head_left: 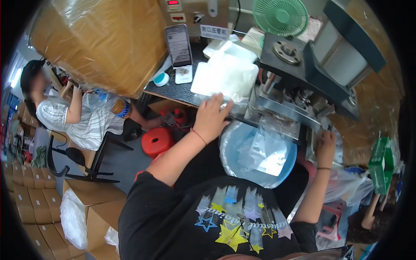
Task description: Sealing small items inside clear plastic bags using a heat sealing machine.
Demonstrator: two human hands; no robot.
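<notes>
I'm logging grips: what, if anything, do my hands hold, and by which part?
Left hand: at the near edge of flat, white plastic pouches, grip unclear. Right hand: beside the dark-grey metal press, hold unclear.

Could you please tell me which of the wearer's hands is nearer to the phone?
Left. The left hand is below and right of the phone in the picture, by the white stack; the right hand is farther right, beyond the blue bucket.

We hold our bare left hand (213, 116) far out, palm down, fingers (226, 109) spread; our bare right hand (326, 148) curls at right, both bare forearms (178, 159) angled from the near side.
</notes>
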